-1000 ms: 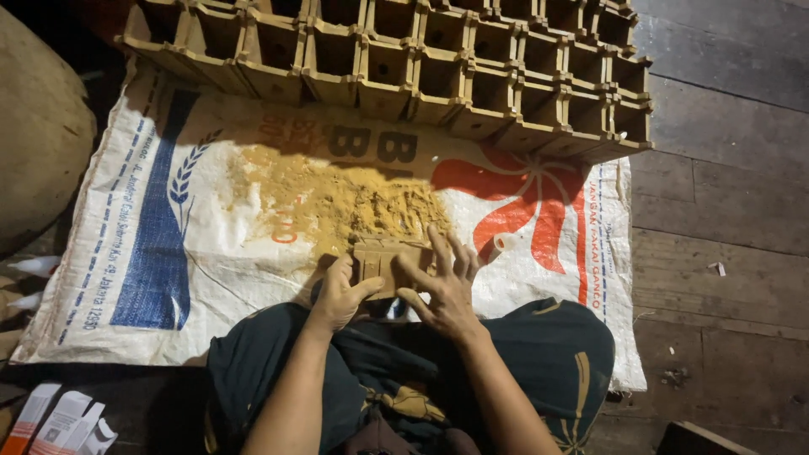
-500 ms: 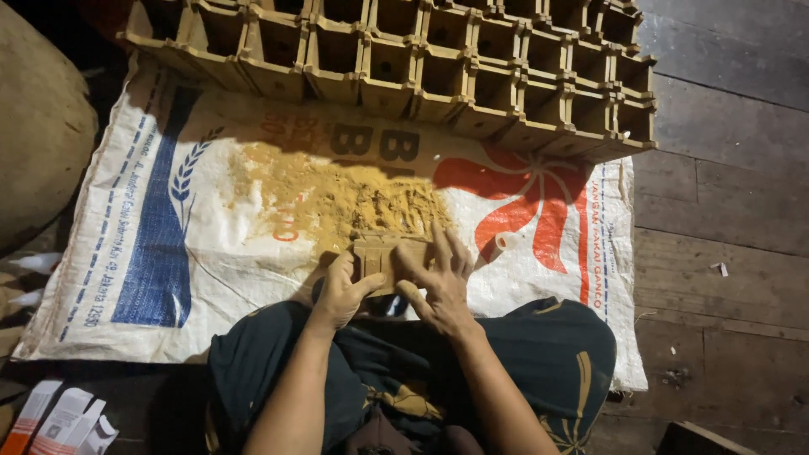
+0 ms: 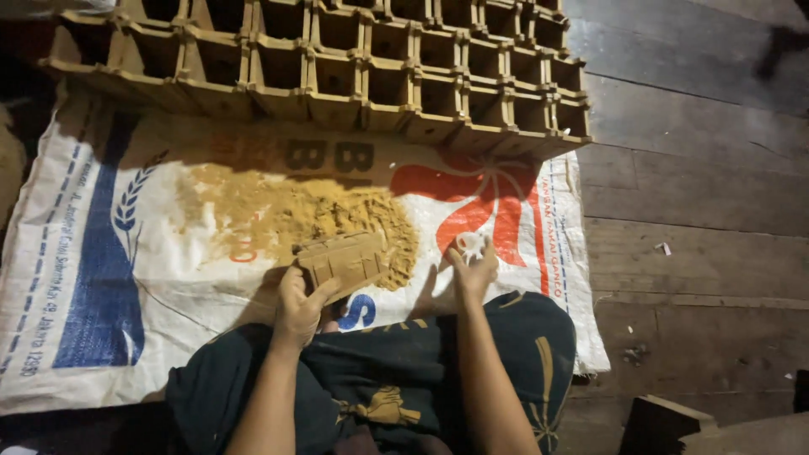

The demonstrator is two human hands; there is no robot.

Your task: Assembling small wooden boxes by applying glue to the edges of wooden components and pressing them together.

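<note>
My left hand (image 3: 299, 305) grips a small brown box-like block (image 3: 343, 260), held tilted just above the near edge of a heap of yellow-brown powder (image 3: 308, 215). My right hand (image 3: 474, 271) is off to the right of the block, fingers pinched on a small white object (image 3: 470, 244) over the sack's red print. The powder lies on a white woven sack (image 3: 168, 278) spread flat on the floor. My legs in dark patterned cloth (image 3: 396, 388) are at the sack's near edge.
Rows of open square brown boxes (image 3: 362, 67) are stacked along the sack's far edge. Dark wooden floor planks (image 3: 699, 211) stretch to the right, with a small white scrap (image 3: 664, 248) on them. A wooden piece (image 3: 666, 421) sits at the bottom right.
Both hands were together on the block; now my right hand has come off it and moved right, holding a small white object. The left hand keeps the block. The camera view has shifted.
</note>
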